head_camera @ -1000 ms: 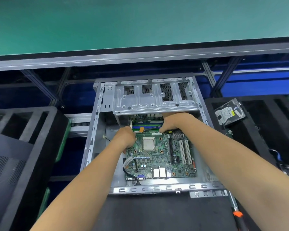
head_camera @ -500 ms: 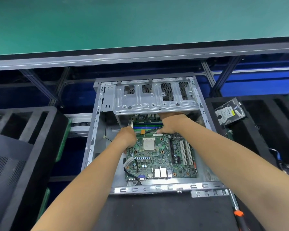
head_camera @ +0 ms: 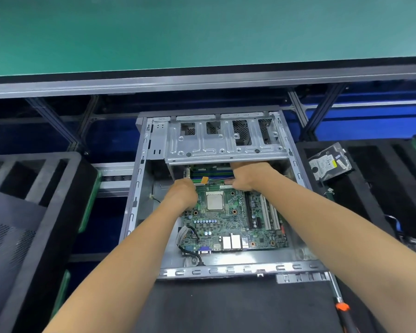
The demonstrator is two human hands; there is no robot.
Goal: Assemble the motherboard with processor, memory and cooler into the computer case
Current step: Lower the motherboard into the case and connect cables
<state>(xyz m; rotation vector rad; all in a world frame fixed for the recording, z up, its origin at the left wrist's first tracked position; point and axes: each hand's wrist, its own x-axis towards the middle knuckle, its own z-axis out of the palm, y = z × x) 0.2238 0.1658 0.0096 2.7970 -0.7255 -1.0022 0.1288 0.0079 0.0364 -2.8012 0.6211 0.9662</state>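
Computer case [head_camera: 139, 188] lies open at frame center on a dark mat, on the tabletop. Inside: green motherboard [head_camera: 228, 219], flat on the case floor, far edge tucked under the drive cage [head_camera: 223, 140]. Processor [head_camera: 214, 201] sits in its socket mid-board. Memory slots [head_camera: 209, 175] at top of the board, partly hidden under the cage.

Left hand [head_camera: 183, 195], fingers curled, grips the board's upper-left edge. Right hand [head_camera: 247, 175] grips the upper edge nr the slots; fingertips hidden, so exact hold can't be told.

Right of frame: black foam tray [head_camera: 370, 188] w/ a bagged hard drive [head_camera: 329, 164] in it. Left: another black foam tray [head_camera: 39, 212]. Lower right: screwdriver [head_camera: 341, 306], orange collar.
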